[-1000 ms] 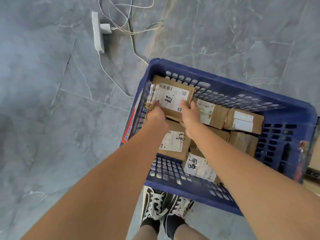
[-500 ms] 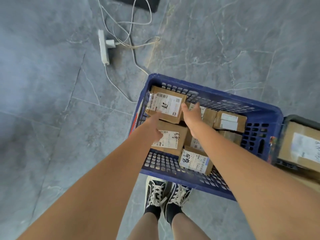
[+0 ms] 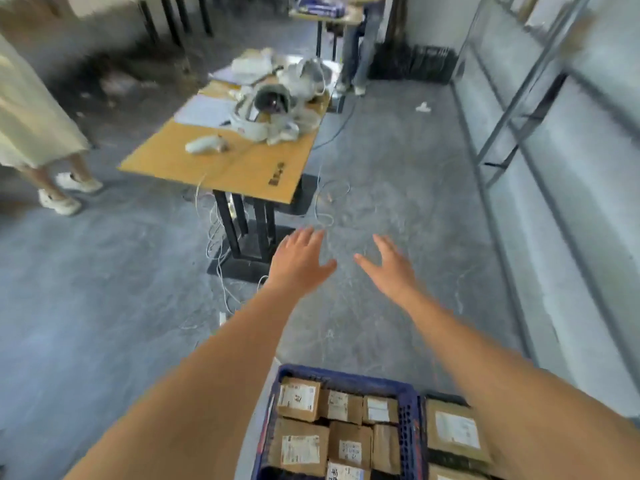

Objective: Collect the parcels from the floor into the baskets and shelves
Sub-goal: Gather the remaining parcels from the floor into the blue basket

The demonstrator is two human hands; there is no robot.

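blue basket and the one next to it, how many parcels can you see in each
Parcels in the blue basket: 7 visible
Parcels in the dark basket beside it: 2 visible, one only at the frame edge
Total: 9; any underneath are hidden

Blue basket (image 3: 346, 378) – brown parcels (image 3: 299, 403), white labels – grey floor (image 3: 104, 323), ochre tabletop (image 3: 242, 164)

Brown labelled parcels (image 3: 299, 401) packed in blue basket (image 3: 410, 424)

The blue basket (image 3: 341, 378) ran off the bottom edge; parcel labels (image 3: 298, 397) were unreadable, and a bystander (image 3: 33, 112) was cropped and blurred at left.
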